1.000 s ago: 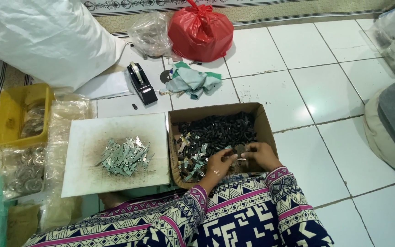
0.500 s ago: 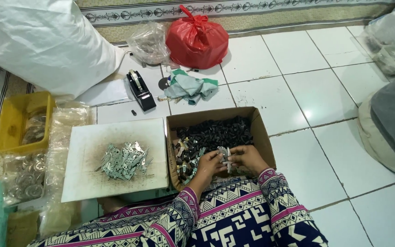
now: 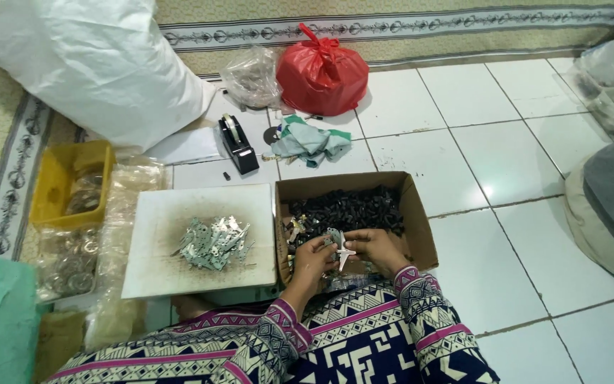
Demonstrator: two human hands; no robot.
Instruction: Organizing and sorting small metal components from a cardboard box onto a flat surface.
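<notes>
A big white sack (image 3: 72,64) lay along the top left of the tiled floor (image 3: 506,149), with a grey cushion (image 3: 612,206) at the right edge. Nearer the middle sat a tied red bag (image 3: 321,71), a white board (image 3: 158,270) carrying a heap of flat silver metal pieces (image 3: 213,243), and an open cardboard box (image 3: 421,227) filled with small dark parts (image 3: 349,210). A yellow tray (image 3: 55,185) stood left of the board, and a black tape dispenser (image 3: 237,146) and a crumpled green cloth (image 3: 310,141) lay behind it.

Both hands met over the near edge of the box. The left hand (image 3: 313,254) and the right hand (image 3: 374,245) pinched between them a small silver metal piece (image 3: 344,253), fingers closed narrowly on it, with what looked like a dark part at its top; the exact joint was too small to make out.

The piece was thin and held only at the fingertips, so a slip seemed possible; it would likely drop among the loose parts below and be hard to find. The silver heap lay near the board's edge, where a knock from a sleeve might scatter it.
</notes>
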